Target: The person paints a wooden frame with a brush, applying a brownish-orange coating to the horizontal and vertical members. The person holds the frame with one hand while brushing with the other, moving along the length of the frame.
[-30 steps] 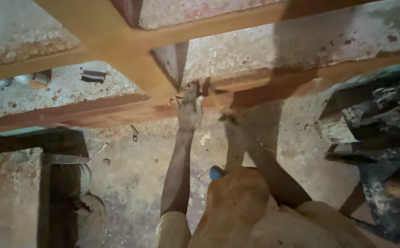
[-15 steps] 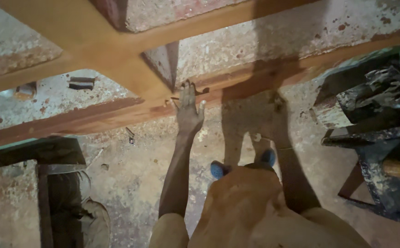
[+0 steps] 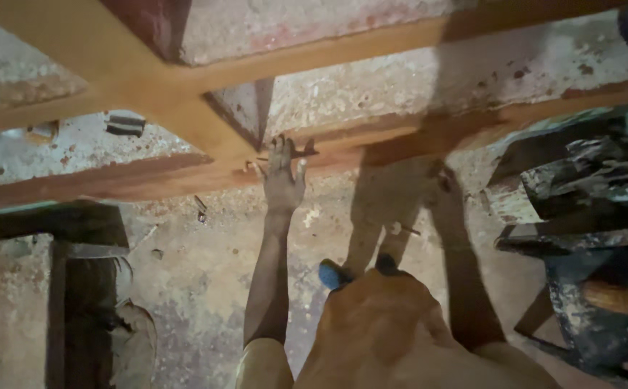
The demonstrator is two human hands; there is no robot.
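Note:
A frame of orange-brown wooden beams (image 3: 148, 94) lies across a rough concrete floor. My left hand (image 3: 283, 176) is stretched out with its fingers spread flat on the lower beam (image 3: 371, 144), just below where a cross piece joins it. A thin dark object (image 3: 301, 152) lies on the beam at my fingertips. My right hand (image 3: 440, 176) reaches the same beam further right, deep in my own shadow, so its grip is unclear. My bent knee in tan cloth (image 3: 379, 331) and blue footwear (image 3: 332, 274) fill the bottom middle.
A dark wooden bench (image 3: 76, 288) stands at the left. A heap of dark, paint-stained boards and a stool (image 3: 588, 187) crowds the right edge. A small dark block (image 3: 124, 124) and a loose screw (image 3: 200, 210) lie on the floor (image 3: 198, 288).
My left hand has stayed spread on the beam. My right arm has swung to the right and further up, into the shadow on the beam. The view has shifted slightly.

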